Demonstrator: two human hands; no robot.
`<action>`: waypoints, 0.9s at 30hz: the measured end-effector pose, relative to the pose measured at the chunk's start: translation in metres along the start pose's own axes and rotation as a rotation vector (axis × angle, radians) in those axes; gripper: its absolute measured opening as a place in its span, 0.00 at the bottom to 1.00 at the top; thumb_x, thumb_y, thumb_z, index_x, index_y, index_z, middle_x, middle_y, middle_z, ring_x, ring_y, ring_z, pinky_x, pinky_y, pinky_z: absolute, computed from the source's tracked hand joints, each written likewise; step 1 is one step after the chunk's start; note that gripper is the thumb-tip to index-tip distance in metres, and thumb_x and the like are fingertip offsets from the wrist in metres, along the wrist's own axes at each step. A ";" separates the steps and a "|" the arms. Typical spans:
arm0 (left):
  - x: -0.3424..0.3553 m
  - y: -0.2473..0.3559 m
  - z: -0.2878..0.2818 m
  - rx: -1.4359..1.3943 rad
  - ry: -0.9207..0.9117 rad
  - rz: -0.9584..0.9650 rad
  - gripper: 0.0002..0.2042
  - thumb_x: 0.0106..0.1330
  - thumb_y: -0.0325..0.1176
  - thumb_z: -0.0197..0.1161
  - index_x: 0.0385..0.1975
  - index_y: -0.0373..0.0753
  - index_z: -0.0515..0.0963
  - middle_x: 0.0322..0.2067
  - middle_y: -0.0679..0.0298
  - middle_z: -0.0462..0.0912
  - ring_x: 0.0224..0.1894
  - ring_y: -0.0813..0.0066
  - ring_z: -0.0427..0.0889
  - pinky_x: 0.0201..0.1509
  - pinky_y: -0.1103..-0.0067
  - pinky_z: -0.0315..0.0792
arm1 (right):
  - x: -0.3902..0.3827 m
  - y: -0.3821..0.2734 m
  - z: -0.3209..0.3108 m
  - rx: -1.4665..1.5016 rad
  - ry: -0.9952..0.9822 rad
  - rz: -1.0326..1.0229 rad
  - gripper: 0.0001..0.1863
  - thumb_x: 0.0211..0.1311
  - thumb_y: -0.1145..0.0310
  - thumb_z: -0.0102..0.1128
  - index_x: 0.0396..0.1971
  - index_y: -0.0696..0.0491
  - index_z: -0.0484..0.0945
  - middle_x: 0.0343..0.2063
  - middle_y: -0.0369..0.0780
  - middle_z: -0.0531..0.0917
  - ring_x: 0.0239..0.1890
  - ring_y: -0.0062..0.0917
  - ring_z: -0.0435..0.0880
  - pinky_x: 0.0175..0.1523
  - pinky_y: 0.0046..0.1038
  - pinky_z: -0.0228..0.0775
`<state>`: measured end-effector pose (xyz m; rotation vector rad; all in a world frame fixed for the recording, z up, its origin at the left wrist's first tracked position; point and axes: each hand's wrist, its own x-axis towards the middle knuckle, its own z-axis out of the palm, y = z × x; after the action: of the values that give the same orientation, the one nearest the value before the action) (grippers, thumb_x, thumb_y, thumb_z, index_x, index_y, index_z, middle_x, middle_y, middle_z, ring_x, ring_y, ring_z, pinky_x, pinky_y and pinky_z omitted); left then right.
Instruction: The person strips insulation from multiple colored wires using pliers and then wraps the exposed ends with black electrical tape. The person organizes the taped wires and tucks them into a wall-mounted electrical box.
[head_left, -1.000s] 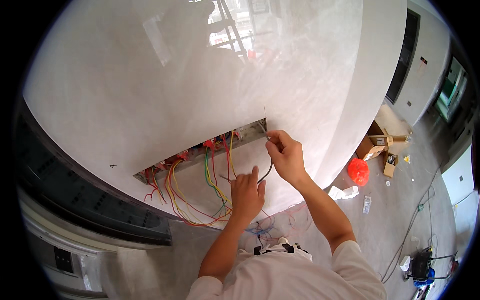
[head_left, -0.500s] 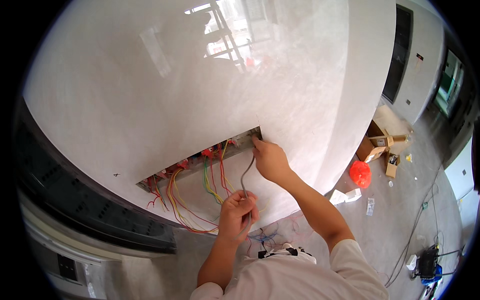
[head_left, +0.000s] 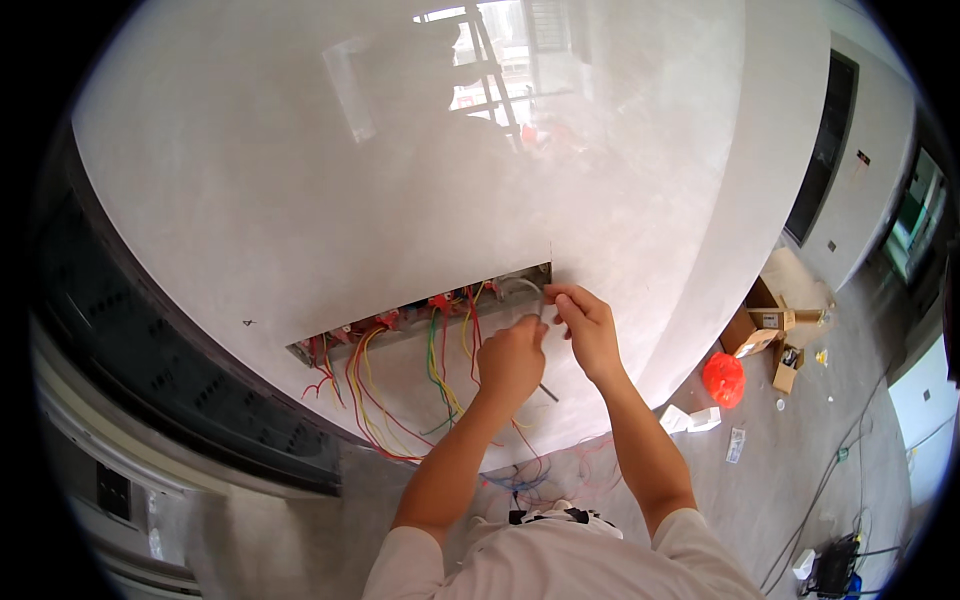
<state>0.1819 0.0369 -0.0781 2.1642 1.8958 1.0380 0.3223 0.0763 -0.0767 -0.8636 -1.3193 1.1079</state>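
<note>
A long recessed box (head_left: 400, 332) is set into the pale wall, with red, yellow and green wires (head_left: 437, 360) hanging out of it. From its right end comes a grey cable (head_left: 549, 392), whose free end sticks out below my hands. My left hand (head_left: 511, 358) is closed around this cable just under the box's right part. Close beside it, my right hand (head_left: 590, 328) pinches the cable with thumb and forefinger near the box's right corner. The fingers partly hide the cable there.
Loose blue and red wires (head_left: 520, 478) lie on the floor by my feet. At right stand open cardboard boxes (head_left: 752, 330), a red plastic bag (head_left: 724, 380) and white packets (head_left: 690, 419). A long cable (head_left: 822, 492) runs across the floor. A dark panel (head_left: 190, 350) borders the wall at left.
My left hand has risen along the grey cable to the box. My right hand has drawn back slightly from the box's corner. The cable's free end now shows below, and the view has shifted.
</note>
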 end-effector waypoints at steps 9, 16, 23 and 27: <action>0.004 -0.008 0.006 0.097 -0.012 0.156 0.09 0.72 0.33 0.65 0.48 0.41 0.83 0.29 0.54 0.88 0.29 0.49 0.89 0.32 0.57 0.80 | 0.018 0.006 0.019 -0.619 0.336 -0.412 0.07 0.65 0.70 0.72 0.33 0.56 0.83 0.21 0.42 0.87 0.18 0.33 0.84 0.26 0.31 0.74; -0.033 -0.018 -0.006 -0.036 0.140 0.242 0.21 0.72 0.33 0.67 0.64 0.39 0.78 0.33 0.56 0.89 0.29 0.54 0.89 0.30 0.63 0.80 | 0.012 0.010 0.033 -0.641 0.503 -0.488 0.04 0.60 0.75 0.69 0.31 0.53 0.80 0.19 0.39 0.85 0.18 0.34 0.83 0.24 0.34 0.73; -0.022 -0.023 0.001 -0.310 0.219 0.045 0.13 0.76 0.31 0.64 0.53 0.31 0.84 0.29 0.55 0.87 0.24 0.67 0.83 0.32 0.73 0.76 | 0.031 0.010 0.044 -0.629 0.425 -0.605 0.03 0.67 0.76 0.69 0.38 0.58 0.84 0.26 0.42 0.87 0.24 0.31 0.85 0.30 0.30 0.76; -0.006 -0.020 -0.006 -0.614 0.109 -0.174 0.11 0.75 0.30 0.63 0.48 0.29 0.86 0.23 0.57 0.83 0.23 0.76 0.80 0.30 0.75 0.72 | 0.009 -0.001 0.035 -0.455 0.304 -0.595 0.10 0.71 0.76 0.67 0.49 0.61 0.86 0.33 0.45 0.89 0.30 0.29 0.86 0.35 0.27 0.79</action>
<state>0.1622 0.0343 -0.0857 1.5988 1.4921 1.4781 0.2876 0.0811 -0.0693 -0.8407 -1.4547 0.2035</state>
